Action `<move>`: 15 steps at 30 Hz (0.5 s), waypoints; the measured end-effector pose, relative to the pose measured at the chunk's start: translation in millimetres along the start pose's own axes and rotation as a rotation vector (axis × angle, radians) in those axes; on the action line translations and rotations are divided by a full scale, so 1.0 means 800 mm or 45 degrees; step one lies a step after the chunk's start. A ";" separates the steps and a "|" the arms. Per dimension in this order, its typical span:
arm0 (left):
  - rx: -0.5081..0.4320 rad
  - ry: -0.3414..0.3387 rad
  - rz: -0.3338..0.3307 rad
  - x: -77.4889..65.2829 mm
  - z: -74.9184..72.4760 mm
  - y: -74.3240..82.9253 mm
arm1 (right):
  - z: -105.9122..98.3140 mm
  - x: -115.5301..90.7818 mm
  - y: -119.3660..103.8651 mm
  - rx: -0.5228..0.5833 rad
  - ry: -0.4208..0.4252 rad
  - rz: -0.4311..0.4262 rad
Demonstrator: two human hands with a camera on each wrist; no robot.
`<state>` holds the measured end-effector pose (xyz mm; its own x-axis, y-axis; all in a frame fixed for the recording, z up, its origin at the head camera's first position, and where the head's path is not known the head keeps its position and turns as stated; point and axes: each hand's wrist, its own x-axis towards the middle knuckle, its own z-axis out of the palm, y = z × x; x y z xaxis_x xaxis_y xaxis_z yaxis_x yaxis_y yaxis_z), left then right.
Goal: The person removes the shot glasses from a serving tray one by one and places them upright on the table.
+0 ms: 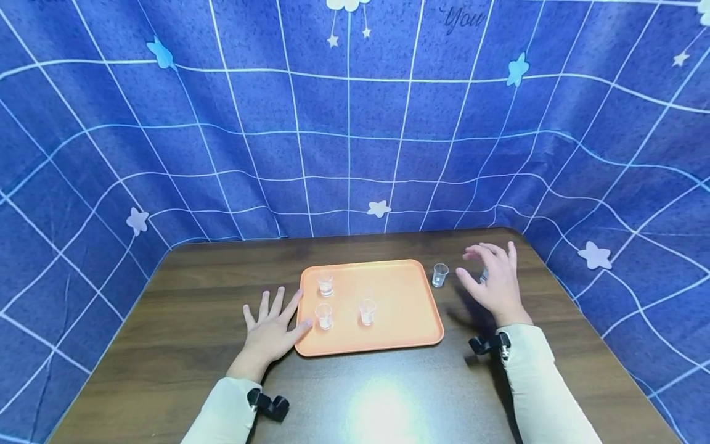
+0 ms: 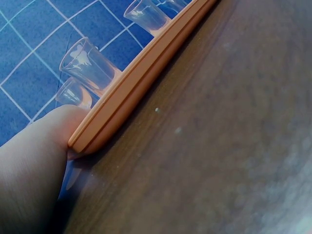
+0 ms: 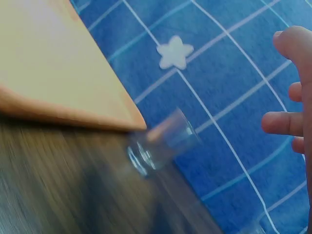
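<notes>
My left hand lies with fingers spread at the left edge of the orange tray, thumb and index finger touching its rim. In the left wrist view the thumb meets the tray's corner. Three small clear shot glasses stand upright on the tray: a back-left glass, a front-left glass and a middle glass. My right hand hovers right of the tray, fingers loosely bent and holding nothing. A fourth shot glass stands between tray and hand. Another glass is mostly hidden behind that hand.
The dark wooden table carries everything, with a bright glare patch at its front. A blue curtain with white grid lines and stars hangs behind and along both sides. Black camera straps sit on both wrists.
</notes>
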<state>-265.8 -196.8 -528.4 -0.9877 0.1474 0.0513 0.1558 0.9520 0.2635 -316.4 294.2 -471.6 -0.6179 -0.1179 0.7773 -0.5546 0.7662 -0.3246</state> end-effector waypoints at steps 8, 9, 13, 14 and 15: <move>0.002 0.006 0.005 0.000 0.002 -0.001 | 0.025 0.010 -0.028 0.070 -0.018 -0.036; 0.002 0.008 0.006 0.000 0.002 -0.001 | 0.029 0.010 -0.031 0.078 -0.028 -0.039; 0.005 0.008 0.007 0.001 0.002 -0.002 | 0.041 0.011 -0.041 0.109 -0.068 -0.054; 0.007 0.009 0.007 0.001 0.003 -0.002 | 0.043 0.011 -0.044 0.118 -0.076 -0.057; 0.008 0.009 0.007 0.001 0.003 -0.002 | 0.046 0.012 -0.047 0.127 -0.084 -0.059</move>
<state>-266.7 -197.7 -531.4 -0.9867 0.1510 0.0596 0.1614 0.9528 0.2572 -322.0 241.5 -471.6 -0.6238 -0.1957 0.7567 -0.6341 0.6927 -0.3437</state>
